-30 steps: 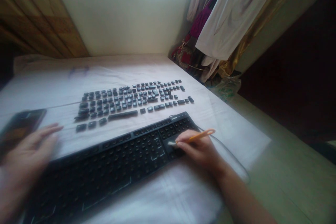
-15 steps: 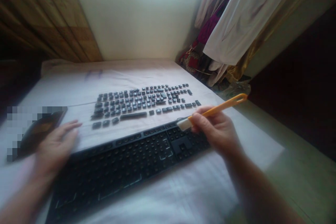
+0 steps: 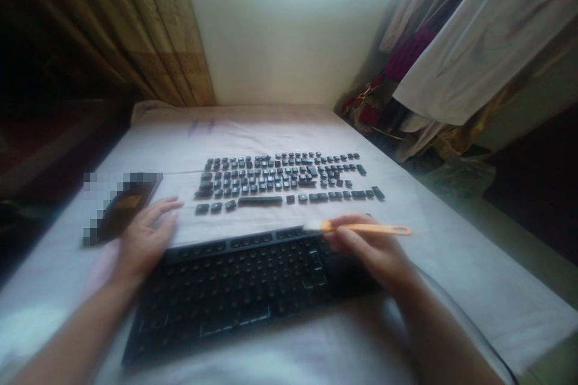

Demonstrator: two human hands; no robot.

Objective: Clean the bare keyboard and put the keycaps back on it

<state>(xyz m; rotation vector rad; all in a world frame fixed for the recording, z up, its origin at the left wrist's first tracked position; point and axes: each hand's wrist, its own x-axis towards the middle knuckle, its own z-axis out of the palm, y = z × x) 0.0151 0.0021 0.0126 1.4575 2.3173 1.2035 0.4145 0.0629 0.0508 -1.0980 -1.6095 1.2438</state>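
A black keyboard base [image 3: 244,289] with its keycaps removed lies on a white cloth [image 3: 451,252] in front of me. My right hand [image 3: 374,255] is closed round an orange-handled brush [image 3: 361,228], its white bristles above the base's far edge. My left hand [image 3: 144,240] lies flat with fingers spread at the base's far left corner. Several loose black keycaps [image 3: 284,177] are laid out in rows beyond the base.
A dark phone [image 3: 124,207] lies on the cloth left of my left hand. Curtains hang at the back left, and clothes and fabric hang at the right beside the table's edge. A wall and window sill stand behind.
My right hand has lowered the brush from a raised tilt to nearly level over the base's far edge. The view has shifted right; my left hand stays flat by the corner.
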